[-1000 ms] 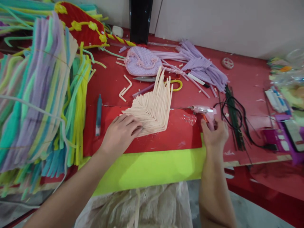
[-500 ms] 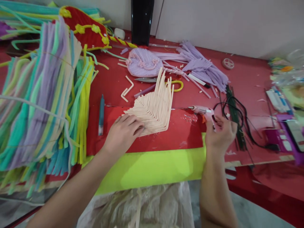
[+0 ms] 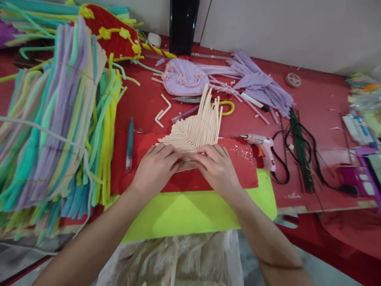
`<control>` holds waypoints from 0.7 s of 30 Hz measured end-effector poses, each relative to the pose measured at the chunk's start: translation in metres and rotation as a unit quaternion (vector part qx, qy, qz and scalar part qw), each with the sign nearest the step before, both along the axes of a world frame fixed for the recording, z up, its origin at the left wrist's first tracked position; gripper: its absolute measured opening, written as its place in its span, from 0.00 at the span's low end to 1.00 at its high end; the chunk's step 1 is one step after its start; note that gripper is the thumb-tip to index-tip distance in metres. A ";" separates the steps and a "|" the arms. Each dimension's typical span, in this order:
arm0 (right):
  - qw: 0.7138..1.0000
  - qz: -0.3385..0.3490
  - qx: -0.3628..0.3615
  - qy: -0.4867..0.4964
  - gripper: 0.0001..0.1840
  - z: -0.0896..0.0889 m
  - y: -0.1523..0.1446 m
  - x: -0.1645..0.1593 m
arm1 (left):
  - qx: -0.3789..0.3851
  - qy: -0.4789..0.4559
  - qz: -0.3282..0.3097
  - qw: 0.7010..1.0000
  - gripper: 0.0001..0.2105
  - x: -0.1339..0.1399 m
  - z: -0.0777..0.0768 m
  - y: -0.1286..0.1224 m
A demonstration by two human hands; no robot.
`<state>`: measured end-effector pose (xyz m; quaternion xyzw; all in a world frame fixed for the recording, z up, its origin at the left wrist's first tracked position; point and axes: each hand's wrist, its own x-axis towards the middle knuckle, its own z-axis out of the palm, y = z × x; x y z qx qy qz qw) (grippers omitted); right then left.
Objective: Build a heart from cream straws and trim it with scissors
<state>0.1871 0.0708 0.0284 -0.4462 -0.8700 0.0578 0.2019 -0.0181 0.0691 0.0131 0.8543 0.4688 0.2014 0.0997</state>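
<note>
Where the red tabletop [image 3: 324,107] ends beyond cream stems [image 3: 193,129], a wall [image 3: 276,31] rises.

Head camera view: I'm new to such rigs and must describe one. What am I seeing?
No machine here: a camera on a person's head looks forward and down at their bare left hand and right hand. Both touch the lower part of a piece made of beige strips; a firm grip can't be made out. On the red table, a pink glue gun lies to the right, a teal pen to the left, scissors partly behind the piece, and bundled colourful strips farther left.
</note>
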 end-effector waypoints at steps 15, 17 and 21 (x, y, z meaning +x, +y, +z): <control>0.999 -0.015 -0.045 0.012 0.07 -0.008 0.002 0.002 | -0.031 -0.034 -0.010 0.999 0.04 -0.005 0.003 0.000; 0.999 -0.015 -0.049 0.014 0.07 -0.007 0.002 0.002 | -0.038 -0.035 -0.008 0.999 0.04 -0.006 0.004 -0.001; 0.999 -0.016 -0.048 0.017 0.06 -0.008 0.001 0.003 | -0.045 -0.042 -0.008 0.998 0.03 -0.009 0.005 0.000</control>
